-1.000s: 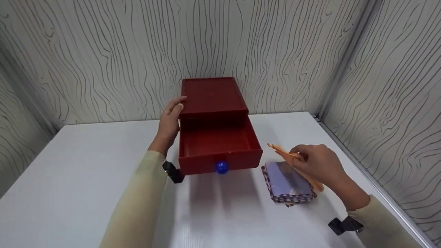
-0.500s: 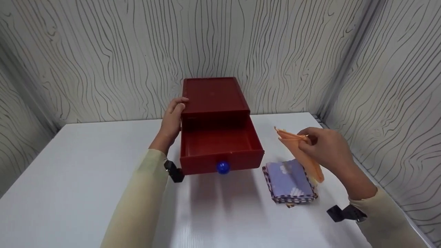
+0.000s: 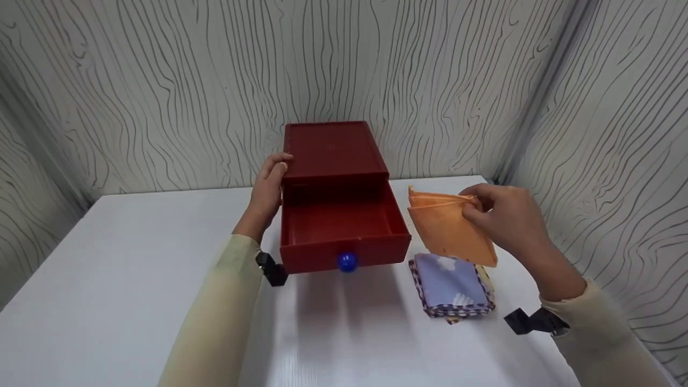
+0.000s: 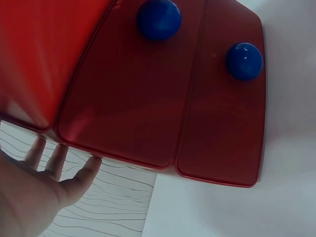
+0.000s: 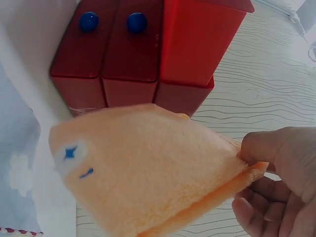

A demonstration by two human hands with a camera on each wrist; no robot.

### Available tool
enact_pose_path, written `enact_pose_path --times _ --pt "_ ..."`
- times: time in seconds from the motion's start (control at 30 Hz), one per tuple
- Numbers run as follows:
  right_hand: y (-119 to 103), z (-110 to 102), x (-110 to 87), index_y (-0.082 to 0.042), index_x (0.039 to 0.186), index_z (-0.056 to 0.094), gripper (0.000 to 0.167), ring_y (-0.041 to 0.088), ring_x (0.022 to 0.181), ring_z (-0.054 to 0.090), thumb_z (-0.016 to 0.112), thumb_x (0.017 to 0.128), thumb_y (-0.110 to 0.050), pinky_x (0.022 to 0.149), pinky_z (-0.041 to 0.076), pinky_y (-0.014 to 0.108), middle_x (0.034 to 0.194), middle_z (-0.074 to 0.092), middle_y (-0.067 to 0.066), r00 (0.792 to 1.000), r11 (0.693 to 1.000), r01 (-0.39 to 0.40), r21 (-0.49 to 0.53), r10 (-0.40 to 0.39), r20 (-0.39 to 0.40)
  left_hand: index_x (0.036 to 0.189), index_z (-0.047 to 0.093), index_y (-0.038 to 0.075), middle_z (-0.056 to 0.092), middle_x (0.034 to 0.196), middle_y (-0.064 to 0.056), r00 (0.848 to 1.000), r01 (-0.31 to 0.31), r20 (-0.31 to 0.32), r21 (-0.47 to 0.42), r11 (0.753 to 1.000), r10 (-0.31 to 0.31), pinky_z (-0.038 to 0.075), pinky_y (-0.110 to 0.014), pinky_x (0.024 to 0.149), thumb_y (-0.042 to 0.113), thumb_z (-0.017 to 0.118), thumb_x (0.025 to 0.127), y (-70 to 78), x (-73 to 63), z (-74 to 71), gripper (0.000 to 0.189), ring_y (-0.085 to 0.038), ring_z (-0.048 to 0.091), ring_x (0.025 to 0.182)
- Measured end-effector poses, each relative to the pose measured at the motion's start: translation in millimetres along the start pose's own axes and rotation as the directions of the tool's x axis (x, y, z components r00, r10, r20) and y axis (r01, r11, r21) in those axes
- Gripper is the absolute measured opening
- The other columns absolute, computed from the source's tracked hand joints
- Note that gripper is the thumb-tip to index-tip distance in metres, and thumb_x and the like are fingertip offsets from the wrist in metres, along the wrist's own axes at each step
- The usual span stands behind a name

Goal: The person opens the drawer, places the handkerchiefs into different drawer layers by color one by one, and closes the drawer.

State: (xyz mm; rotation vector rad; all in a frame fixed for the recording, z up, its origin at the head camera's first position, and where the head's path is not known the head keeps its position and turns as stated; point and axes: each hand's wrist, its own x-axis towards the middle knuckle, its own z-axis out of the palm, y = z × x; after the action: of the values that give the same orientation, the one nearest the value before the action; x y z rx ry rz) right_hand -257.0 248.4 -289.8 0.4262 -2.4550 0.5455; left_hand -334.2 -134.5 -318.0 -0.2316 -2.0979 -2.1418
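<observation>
A red drawer cabinet (image 3: 333, 150) stands near the back wall, its top drawer (image 3: 341, 220) pulled out and bare inside. My left hand (image 3: 267, 188) rests against the cabinet's left side, fingers fairly straight; in the left wrist view its fingertips (image 4: 91, 165) touch that side. To the right, my right hand (image 3: 505, 217) pinches an orange folded cloth (image 3: 451, 226) by one edge between thumb and fingers. The cloth hangs over a stack of folded cloths (image 3: 451, 285), with a lilac cloud-patterned one on top. Blue marks show on the orange cloth (image 5: 133, 168) in the right wrist view.
A blue round knob (image 3: 347, 262) sits on the open drawer's front. Two lower drawers (image 4: 222, 108) with blue knobs are closed. All stands on a white table (image 3: 161, 269), with a wood-patterned wall (image 3: 215, 91) behind and another on the right.
My right hand has lifted the orange cloth up off the stack and turned it, so its broad face now shows. The left hand and cabinet stay in place.
</observation>
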Motion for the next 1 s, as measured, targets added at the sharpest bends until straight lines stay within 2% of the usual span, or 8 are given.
enact_pose_path --times 0.17,0.4,0.67,0.73,0.8,0.87,0.97,1.0 --pt "-6 -5 5.7 -0.004 0.092 0.075 0.015 0.021 0.065 0.057 0.063 0.083 -0.006 0.052 0.039 0.027 0.071 0.067 0.009 0.999 1.000 -0.013 0.014 0.014 -0.040 0.133 0.046 0.015 0.049 0.128 -0.008 1.000 -0.017 -0.011 -0.002 1.000 0.017 0.044 -0.030 0.062 0.028 0.030 0.104 -15.5 10.5 -3.7 0.036 -0.016 0.053 0.090" --pt "-14 -14 17.1 -0.003 0.093 0.076 0.016 0.023 0.066 0.061 0.063 0.084 -0.007 0.053 0.039 0.026 0.072 0.069 0.011 0.991 1.000 0.015 0.014 -0.013 -0.137 0.130 0.048 0.015 0.050 0.126 -0.008 0.999 -0.041 -0.029 0.010 0.999 0.042 0.041 -0.029 0.063 0.028 0.030 0.103 -19.2 12.0 -5.2 0.034 -0.017 0.052 0.090" --pt "-26 -24 32.5 -0.002 0.095 0.076 0.019 0.024 0.066 0.063 0.062 0.086 -0.010 0.057 0.032 0.007 0.075 0.070 0.015 0.972 0.998 0.033 0.052 -0.020 -0.235 0.130 0.048 0.015 0.049 0.129 -0.009 0.998 -0.045 -0.032 0.003 0.999 0.045 0.045 -0.032 0.070 0.028 0.030 0.104 -18.9 12.7 -7.0 0.034 -0.020 0.053 0.096" --pt "-30 -26 37.0 -0.003 0.096 0.076 0.019 0.026 0.067 0.065 0.062 0.086 -0.010 0.058 0.031 0.004 0.076 0.071 0.015 0.965 0.997 0.044 0.071 -0.024 -0.261 0.130 0.048 0.015 0.048 0.131 -0.008 0.998 -0.051 -0.034 0.017 0.999 0.052 0.045 -0.033 0.077 0.028 0.031 0.104 -19.0 12.2 -7.5 0.034 -0.020 0.052 0.102" --pt "-35 -27 42.1 -0.003 0.096 0.076 0.019 0.012 0.068 0.065 0.062 0.086 -0.011 0.060 0.032 0.003 0.076 0.071 0.014 0.959 0.996 0.053 0.078 -0.029 -0.282 0.131 0.047 0.013 0.047 0.135 -0.009 0.998 -0.053 -0.030 0.016 0.998 0.054 0.043 -0.035 0.086 0.026 0.030 0.104 -15.9 9.3 -7.7 0.035 -0.022 0.050 0.110" --pt "-41 -30 46.4 -0.003 0.095 0.076 0.019 0.004 0.067 0.061 0.061 0.086 -0.010 0.061 0.034 0.004 0.076 0.071 0.013 0.953 0.994 0.062 0.085 -0.034 -0.301 0.132 0.047 0.011 0.045 0.138 -0.009 0.998 -0.058 -0.029 0.015 0.998 0.059 0.039 -0.035 0.093 0.025 0.030 0.104 -16.1 9.3 -8.0 0.035 -0.021 0.048 0.116" --pt "-50 -35 52.3 -0.003 0.095 0.075 0.020 -0.011 0.066 0.049 0.060 0.086 -0.011 0.063 0.037 0.005 0.077 0.071 0.011 0.944 0.993 0.076 0.095 -0.041 -0.327 0.132 0.047 0.012 0.046 0.136 -0.009 0.998 -0.044 -0.037 0.003 0.999 0.045 0.042 -0.036 0.090 0.025 0.030 0.104 -16.2 9.2 -7.7 0.035 -0.022 0.049 0.112" --pt "-53 -36 53.9 -0.002 0.095 0.075 0.020 -0.011 0.066 0.049 0.060 0.086 -0.011 0.064 0.037 0.005 0.077 0.071 0.011 0.941 0.991 0.083 0.102 -0.045 -0.336 0.131 0.048 0.014 0.047 0.135 -0.008 0.998 -0.047 -0.042 0.002 0.999 0.047 0.043 -0.035 0.087 0.027 0.030 0.104 -19.7 11.5 -8.3 0.035 -0.021 0.050 0.110"
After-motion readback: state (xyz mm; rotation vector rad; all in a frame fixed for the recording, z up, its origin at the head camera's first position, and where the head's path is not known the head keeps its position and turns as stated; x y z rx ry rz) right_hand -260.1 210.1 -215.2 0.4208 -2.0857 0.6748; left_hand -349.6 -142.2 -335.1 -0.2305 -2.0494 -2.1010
